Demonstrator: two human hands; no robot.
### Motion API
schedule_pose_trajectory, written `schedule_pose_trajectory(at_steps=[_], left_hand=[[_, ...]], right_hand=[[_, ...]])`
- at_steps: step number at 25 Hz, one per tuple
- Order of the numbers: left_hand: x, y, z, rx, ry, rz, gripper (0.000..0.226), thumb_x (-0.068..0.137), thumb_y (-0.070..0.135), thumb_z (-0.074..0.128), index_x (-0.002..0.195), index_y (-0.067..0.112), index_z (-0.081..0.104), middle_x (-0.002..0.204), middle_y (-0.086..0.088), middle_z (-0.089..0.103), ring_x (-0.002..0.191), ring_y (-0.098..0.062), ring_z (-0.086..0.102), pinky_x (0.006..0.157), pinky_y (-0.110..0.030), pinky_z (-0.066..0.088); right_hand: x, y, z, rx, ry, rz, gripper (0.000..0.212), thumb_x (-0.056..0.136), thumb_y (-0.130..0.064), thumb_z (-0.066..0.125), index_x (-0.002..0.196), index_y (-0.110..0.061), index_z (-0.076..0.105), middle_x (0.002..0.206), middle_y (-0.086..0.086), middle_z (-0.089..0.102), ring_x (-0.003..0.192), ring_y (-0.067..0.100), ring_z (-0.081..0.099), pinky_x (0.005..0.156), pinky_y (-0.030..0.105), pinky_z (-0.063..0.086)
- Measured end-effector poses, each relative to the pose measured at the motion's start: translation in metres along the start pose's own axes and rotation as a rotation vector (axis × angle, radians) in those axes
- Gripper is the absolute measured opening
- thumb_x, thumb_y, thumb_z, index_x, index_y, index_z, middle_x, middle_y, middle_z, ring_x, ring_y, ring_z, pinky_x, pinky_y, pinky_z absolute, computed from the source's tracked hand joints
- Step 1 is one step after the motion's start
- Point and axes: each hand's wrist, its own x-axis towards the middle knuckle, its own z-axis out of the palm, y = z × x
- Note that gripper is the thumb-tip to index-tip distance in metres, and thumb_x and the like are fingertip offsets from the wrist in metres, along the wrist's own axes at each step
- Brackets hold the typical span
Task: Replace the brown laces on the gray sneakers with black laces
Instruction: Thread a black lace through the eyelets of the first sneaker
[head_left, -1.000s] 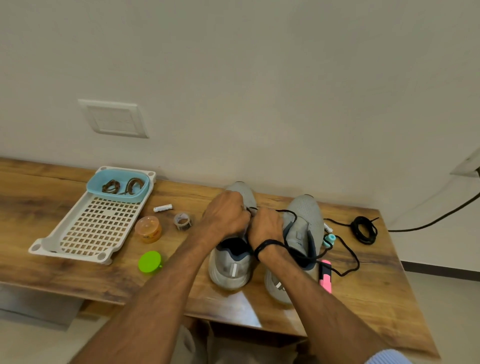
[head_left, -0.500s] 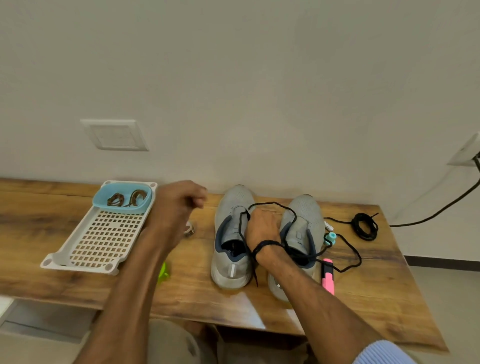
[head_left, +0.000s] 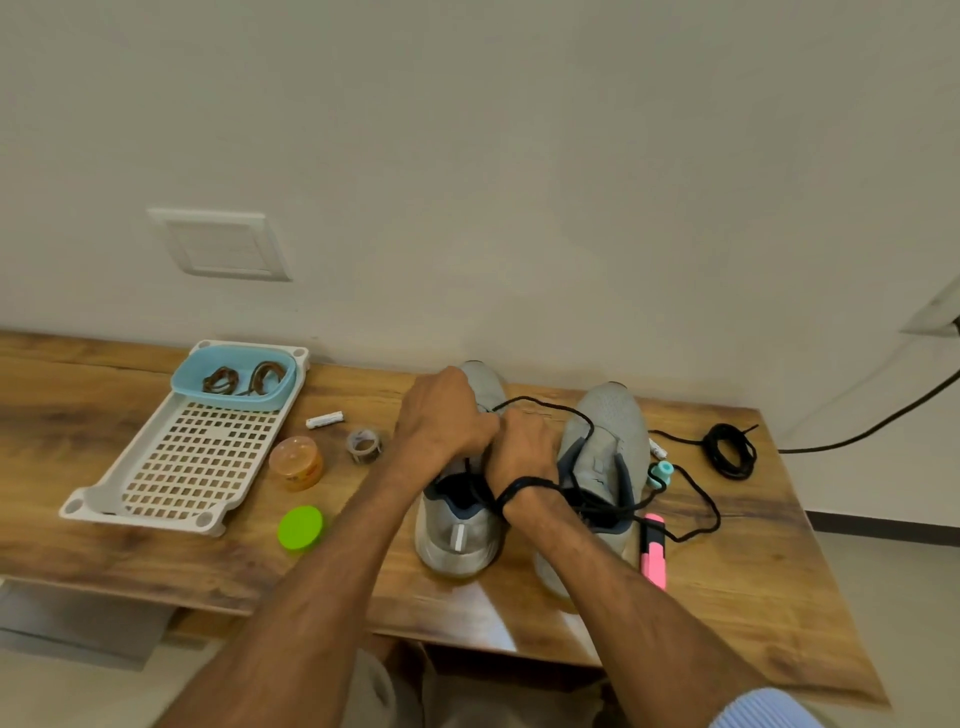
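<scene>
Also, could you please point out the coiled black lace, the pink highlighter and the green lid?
coiled black lace (head_left: 716, 452): head view, left strands of the coil.
pink highlighter (head_left: 653, 560): head view, pink barrel.
green lid (head_left: 300, 527): head view, centre of its top.

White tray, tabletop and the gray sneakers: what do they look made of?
The white tray: likely moulded plastic, matt, judging by its uniform grid of holes. The tabletop: wood or wood-look laminate, semi-gloss; grain pattern and a reflection near the front edge. The gray sneakers: seemingly knit fabric uppers, matt, finely textured toe.
</scene>
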Motion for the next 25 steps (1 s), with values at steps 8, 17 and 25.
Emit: schedule_pose_trajectory(at_steps=[8,17,25], left_hand=[[-0.040,-0.053,-0.059,-0.385,-0.665,0.116,0.008,0.085,0.022,0.076,0.087,0.016,0.081,0.083,0.006,0.074,0.082,-0.005,0.066,0.078,-0.023,0.049],[0.030,-0.019,0.035,0.239,0.018,-0.060,0.044,0.090,0.056,0.056,0.096,0.015,0.071,0.115,-0.013,0.058,0.113,-0.031,0.046,0.093,-0.040,0.039],[0.029,-0.010,0.025,0.149,-0.175,-0.195,0.041,0.083,0.044,0.057,0.105,0.010,0.058,0.130,-0.016,0.046,0.123,-0.034,0.036,0.100,-0.038,0.033]], right_hand=[[0.004,0.005,-0.002,-0.030,-0.005,0.037,0.027,0.101,-0.007,0.038,0.108,-0.002,0.063,0.115,0.016,0.065,0.107,0.029,0.062,0.081,0.035,0.048],[-0.001,0.003,-0.005,0.020,-0.004,0.002,0.026,0.097,-0.007,0.046,0.113,-0.012,0.066,0.115,0.011,0.066,0.106,0.026,0.062,0.071,0.027,0.038],[-0.004,0.002,-0.004,-0.004,-0.006,0.010,0.021,0.099,-0.010,0.044,0.104,-0.005,0.064,0.111,0.015,0.066,0.103,0.029,0.062,0.071,0.032,0.038]])
